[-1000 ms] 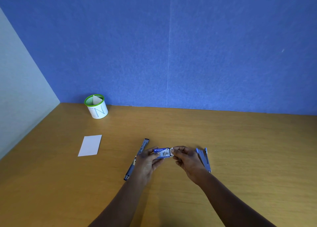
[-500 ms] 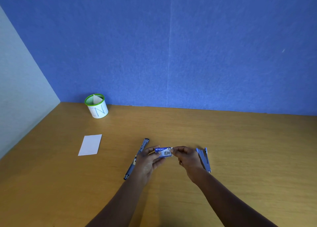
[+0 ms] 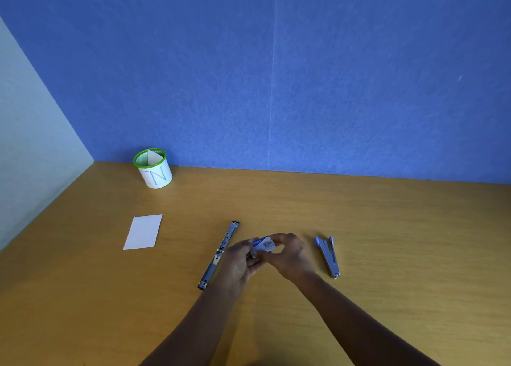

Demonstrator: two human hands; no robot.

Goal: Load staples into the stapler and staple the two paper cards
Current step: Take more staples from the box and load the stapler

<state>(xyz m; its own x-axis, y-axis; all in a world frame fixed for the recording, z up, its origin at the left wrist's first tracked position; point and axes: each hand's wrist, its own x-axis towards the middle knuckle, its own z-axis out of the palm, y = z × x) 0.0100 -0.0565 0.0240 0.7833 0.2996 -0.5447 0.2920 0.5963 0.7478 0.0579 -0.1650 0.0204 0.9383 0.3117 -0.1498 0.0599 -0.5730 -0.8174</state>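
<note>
- Blue cardboard, the staple box (image 3: 264,243) is held between both hands above the wooden table (image 3: 387,241): the left hand (image 3: 240,257) curls its fingers round the box's left end, and the right hand (image 3: 290,257) pinches its right end between fingertips and thumb
- The main risk, as I judge it: the box is small and is being worked in the air, so a hard tug could spill the strips over the table or snap one into short pieces that load badly
- Whether the box is open yet is too small to tell
- A long metal stapler (image 3: 218,255), folded out flat, lies just left of the box, close beside the left hand, where a careless wrist could knock it askew
- A blue-grey hinged tool (image 3: 327,255) lies near the box on its right, apart from the right hand
- A white card (image 3: 142,231) lies well to the left of the box; the second card seems to stand in the green-rimmed cup (image 3: 153,169), further left and beyond, so both must be fetched and squared up, or the staple may catch only one
</note>
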